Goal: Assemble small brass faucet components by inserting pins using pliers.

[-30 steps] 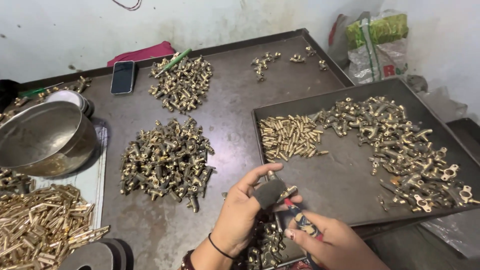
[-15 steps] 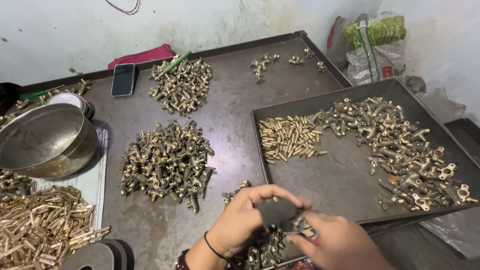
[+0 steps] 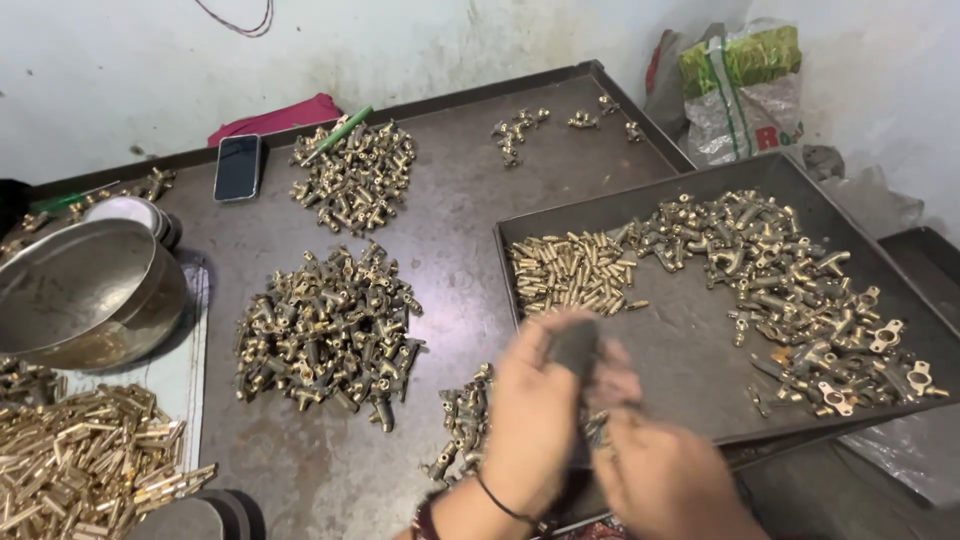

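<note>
My left hand (image 3: 532,415) and my right hand (image 3: 660,470) are together at the near edge of a dark metal tray (image 3: 700,340), both blurred by motion. The left hand's fingers close around a small dark piece (image 3: 577,348); what the right hand holds is hidden. A little pile of brass fittings (image 3: 462,420) lies just left of my left wrist. On the tray sit a bundle of short brass pins (image 3: 570,270) and a long heap of brass valve parts (image 3: 790,280).
The big table tray (image 3: 450,170) carries two more fitting piles (image 3: 325,330) (image 3: 355,175), a phone (image 3: 238,167), a green pen (image 3: 340,130) and a red cloth (image 3: 270,120). A steel bowl (image 3: 80,295) and brass rods (image 3: 80,460) are at left. Bags (image 3: 740,85) stand back right.
Both hands have come closer together and now blur with quick movement. The dark piece has risen in my left hand, and the view has shifted slightly.
</note>
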